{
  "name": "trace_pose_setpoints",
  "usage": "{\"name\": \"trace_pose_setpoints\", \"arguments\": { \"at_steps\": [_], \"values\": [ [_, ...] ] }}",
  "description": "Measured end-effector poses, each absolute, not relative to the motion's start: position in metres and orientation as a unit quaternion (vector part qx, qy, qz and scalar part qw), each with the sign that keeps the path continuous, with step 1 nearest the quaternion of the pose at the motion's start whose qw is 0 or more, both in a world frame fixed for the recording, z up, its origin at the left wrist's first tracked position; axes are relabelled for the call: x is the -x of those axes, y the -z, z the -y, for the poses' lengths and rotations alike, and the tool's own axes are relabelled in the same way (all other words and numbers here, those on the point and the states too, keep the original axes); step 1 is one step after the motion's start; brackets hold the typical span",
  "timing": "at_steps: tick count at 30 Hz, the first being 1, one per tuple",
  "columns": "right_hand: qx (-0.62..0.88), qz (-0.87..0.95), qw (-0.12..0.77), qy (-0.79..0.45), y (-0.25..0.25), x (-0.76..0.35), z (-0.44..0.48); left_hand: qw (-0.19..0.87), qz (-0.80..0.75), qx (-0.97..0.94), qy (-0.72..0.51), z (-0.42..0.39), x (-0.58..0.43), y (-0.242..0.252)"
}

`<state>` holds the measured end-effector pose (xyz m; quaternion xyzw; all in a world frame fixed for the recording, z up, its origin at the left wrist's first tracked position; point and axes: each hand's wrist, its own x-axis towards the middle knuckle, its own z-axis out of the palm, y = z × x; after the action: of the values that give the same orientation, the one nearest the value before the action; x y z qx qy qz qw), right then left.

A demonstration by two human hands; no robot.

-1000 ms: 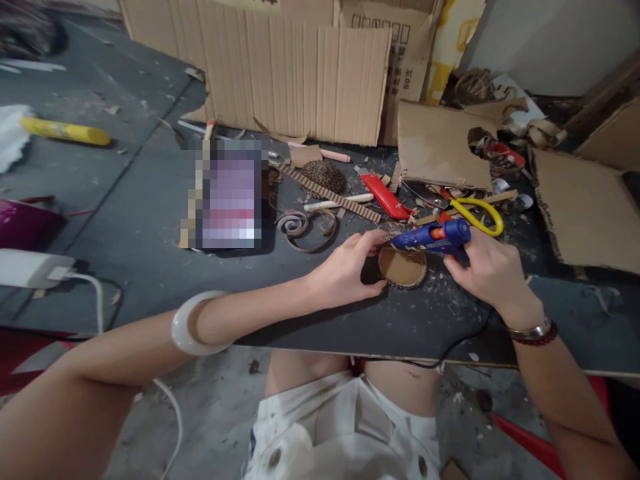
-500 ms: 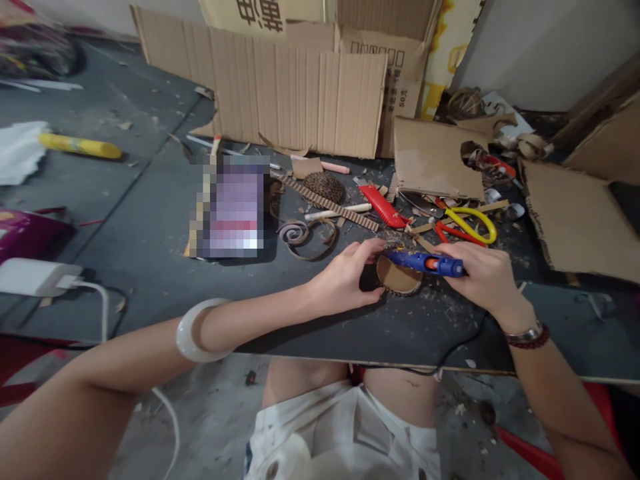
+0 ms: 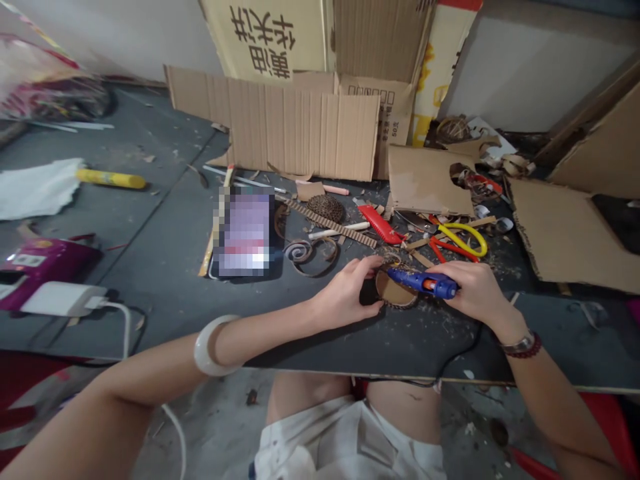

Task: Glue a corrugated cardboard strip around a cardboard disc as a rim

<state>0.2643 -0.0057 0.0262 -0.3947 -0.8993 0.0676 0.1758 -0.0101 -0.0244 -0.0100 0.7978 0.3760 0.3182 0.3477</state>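
On the dark desk (image 3: 425, 350), a curly cardboard swirl (image 3: 305, 257) lies just far of the left hand (image 3: 345, 290). That hand is half closed and holds the edge of a round cardboard disc (image 3: 393, 293), near the middle of the desk. A bumpy strip (image 3: 397, 305) already goes around the disc. The right hand (image 3: 475, 293) is closed on a blue glue gun (image 3: 423, 283). Its tip is hidden, so I cannot tell if glue is coming out.
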Motion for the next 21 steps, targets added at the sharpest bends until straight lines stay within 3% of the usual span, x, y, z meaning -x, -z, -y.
{"name": "trace_pose_setpoints", "arguments": {
  "at_steps": [21],
  "values": [
    [0.378, 0.912, 0.159, -0.015, -0.0279, -0.2618, 0.0074, 0.356, -0.389, -0.793, -0.306, 0.0253, 0.0089, 0.0067]
  ]
}}
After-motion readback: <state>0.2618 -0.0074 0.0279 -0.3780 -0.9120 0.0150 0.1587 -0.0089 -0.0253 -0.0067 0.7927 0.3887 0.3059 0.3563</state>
